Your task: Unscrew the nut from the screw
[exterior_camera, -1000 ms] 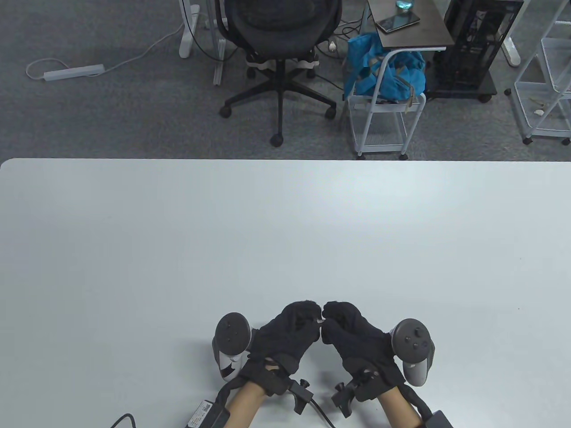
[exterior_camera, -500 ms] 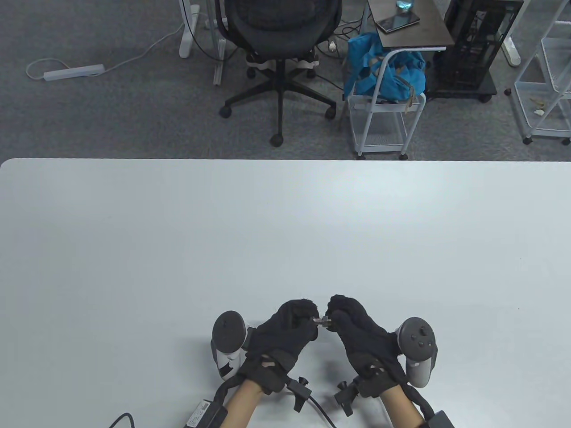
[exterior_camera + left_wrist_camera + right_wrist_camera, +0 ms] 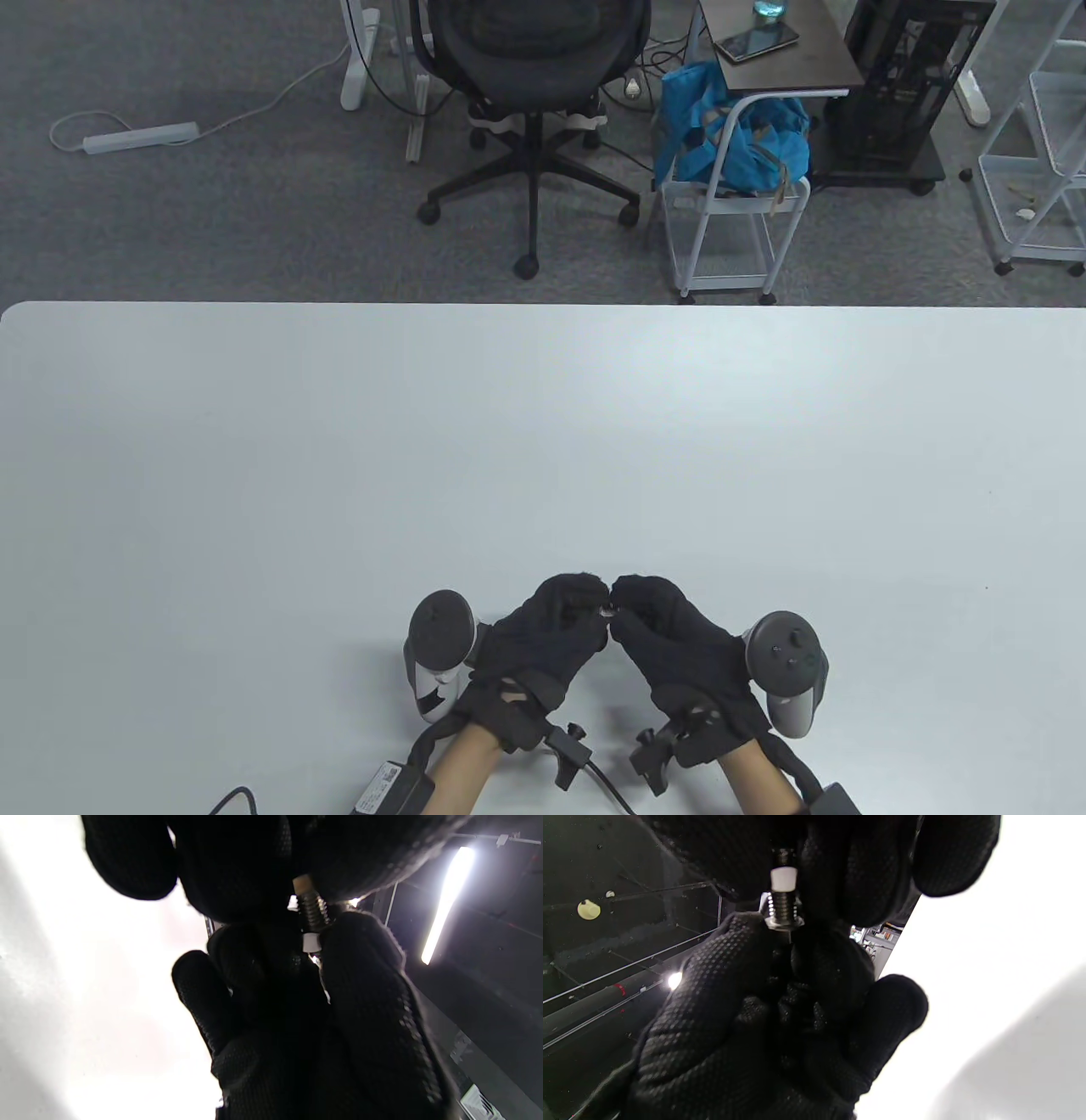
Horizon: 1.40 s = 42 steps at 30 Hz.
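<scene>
My left hand (image 3: 543, 641) and right hand (image 3: 679, 649) meet fingertip to fingertip low at the near edge of the bench (image 3: 543, 441), just above its surface. Between them sits the screw (image 3: 313, 910), threads bare in the gap. In the left wrist view my left fingers (image 3: 237, 870) hang from the top and clamp one end of the screw; my right fingers (image 3: 360, 955) come up from below and pinch the other end. The nut (image 3: 783, 921) shows in the right wrist view, seated on the threads right at the tips of my left fingers (image 3: 734, 942), which grip it; my right fingers (image 3: 840, 866) close on the pale end of the screw above. Both hands clamped, neither slack. Containers: off the bench, a white wire cart (image 3: 730, 229) on the floor holds a blue bag (image 3: 730, 136); a small side table (image 3: 780, 47) carries a glass (image 3: 770, 8) and a flat dark device. Another wire rack (image 3: 1039, 153) stands at far right. A label by my left wrist is too small to read.
</scene>
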### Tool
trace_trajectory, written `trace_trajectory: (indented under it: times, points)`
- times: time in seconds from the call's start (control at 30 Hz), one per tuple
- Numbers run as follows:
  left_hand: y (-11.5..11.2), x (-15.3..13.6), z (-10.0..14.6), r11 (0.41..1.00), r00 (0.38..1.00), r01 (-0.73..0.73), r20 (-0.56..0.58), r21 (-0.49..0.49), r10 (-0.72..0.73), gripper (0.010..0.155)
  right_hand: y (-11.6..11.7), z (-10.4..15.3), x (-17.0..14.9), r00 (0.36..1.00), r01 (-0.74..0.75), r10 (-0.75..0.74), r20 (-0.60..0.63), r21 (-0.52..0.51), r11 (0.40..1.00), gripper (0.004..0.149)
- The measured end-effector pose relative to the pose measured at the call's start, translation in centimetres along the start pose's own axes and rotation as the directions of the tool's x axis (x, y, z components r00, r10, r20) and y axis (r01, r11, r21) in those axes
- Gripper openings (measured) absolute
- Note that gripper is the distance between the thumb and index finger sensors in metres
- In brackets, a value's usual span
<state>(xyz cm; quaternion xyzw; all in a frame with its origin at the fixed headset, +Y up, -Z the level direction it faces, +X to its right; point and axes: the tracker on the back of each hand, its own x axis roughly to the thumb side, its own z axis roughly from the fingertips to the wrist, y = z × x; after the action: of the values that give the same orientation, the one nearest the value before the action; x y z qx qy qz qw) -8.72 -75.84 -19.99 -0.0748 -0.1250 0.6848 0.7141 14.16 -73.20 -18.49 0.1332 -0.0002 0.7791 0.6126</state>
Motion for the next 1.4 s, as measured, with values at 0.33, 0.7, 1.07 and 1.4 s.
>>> trace_trajectory:
  times: [0.33, 0.7, 1.07, 1.4]
  points:
    - [0.0, 0.1, 0.0, 1.0, 1.0, -0.014, 0.013, 0.025, 0.014, 0.048, 0.0, 0.1, -0.9, 0.995, -0.003, 0.003, -0.097, 0.004, 1.0, 0.067]
    - [0.0, 0.1, 0.0, 1.0, 1.0, -0.015, 0.005, 0.022, 0.015, 0.048, 0.2, 0.1, 0.3, 0.998, -0.062, 0.062, -0.004, 0.001, 0.998, 0.052]
    - [0.0, 0.2, 0.1, 0.999, 0.999, -0.042, 0.006, 0.031, 0.042, 0.048, 0.0, -0.1, 0.3, 1.0, -0.025, 0.025, 0.014, 0.027, 0.999, 0.055]
    - [-0.2, 0.2, 0.1, 1.0, 1.0, -0.009, 0.016, 0.021, 0.008, 0.047, 0.1, 0.0, -0.9, 0.995, 0.003, -0.003, -0.096, -0.006, 1.0, 0.057]
